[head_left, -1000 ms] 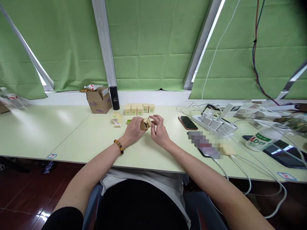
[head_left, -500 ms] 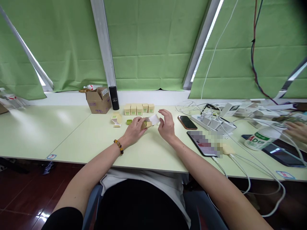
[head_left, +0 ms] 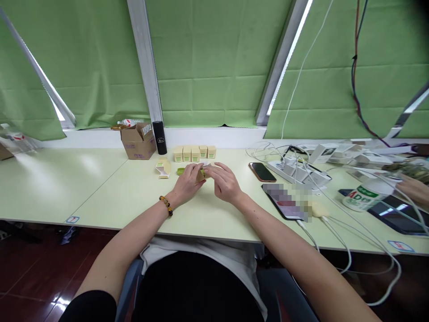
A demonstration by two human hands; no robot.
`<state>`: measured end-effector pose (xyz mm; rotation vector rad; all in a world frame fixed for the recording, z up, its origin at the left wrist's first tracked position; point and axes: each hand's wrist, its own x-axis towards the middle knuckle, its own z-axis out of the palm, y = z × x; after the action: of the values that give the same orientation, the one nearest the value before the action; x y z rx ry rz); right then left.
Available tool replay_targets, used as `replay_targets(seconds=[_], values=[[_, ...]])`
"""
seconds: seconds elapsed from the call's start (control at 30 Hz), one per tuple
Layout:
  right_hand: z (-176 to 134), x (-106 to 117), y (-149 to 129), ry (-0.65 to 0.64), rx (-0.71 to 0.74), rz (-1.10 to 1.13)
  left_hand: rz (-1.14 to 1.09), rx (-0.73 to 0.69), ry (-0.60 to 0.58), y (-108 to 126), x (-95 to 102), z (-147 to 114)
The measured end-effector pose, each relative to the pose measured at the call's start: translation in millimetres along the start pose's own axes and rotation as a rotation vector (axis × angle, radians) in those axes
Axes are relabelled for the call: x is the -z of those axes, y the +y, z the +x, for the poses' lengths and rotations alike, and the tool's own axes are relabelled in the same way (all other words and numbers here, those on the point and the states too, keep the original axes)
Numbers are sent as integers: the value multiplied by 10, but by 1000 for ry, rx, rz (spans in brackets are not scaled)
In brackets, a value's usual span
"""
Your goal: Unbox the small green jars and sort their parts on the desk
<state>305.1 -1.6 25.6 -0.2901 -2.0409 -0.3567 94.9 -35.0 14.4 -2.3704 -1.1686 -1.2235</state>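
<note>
My left hand is wrapped round a small cream cardboard box just above the table. My right hand is at the box's right end, its fingers stretched out and somewhat apart, with the fingertips touching the opening. A bit of green shows inside the box, partly behind the fingers. Beside my left hand lies a small green object. An opened cream box with its flaps out sits farther left. Behind my hands stand several closed small boxes with green labels, in a row.
A brown carton and a black cylinder stand at the back left. To the right are a phone, a lit phone, a power strip with cables, and a white bottle. Another person's hand shows far right.
My right hand has moved left, from beside the white flap onto the box's opening, and now covers most of that flap. My left hand keeps its hold on the box.
</note>
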Motion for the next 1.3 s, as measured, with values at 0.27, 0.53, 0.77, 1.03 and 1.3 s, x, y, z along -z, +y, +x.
replay_targets(seconds=[0.27, 0.53, 0.77, 1.03, 1.3], values=[[-8, -22, 5, 29, -199, -119, 62, 0, 26, -38, -18, -6], [-65, -95, 29, 71, -361, -5, 100, -9, 45, -48, -22, -8], [-102, -176, -17, -14, -616, 79, 222, -110, -12, -45, -12, -12], [-41, -200, -102, -11, -743, 217, 350, -207, -9, 4, -16, 0], [-28, -175, -100, 155, -812, 377, 395, -150, 4, -1, 5, 5]])
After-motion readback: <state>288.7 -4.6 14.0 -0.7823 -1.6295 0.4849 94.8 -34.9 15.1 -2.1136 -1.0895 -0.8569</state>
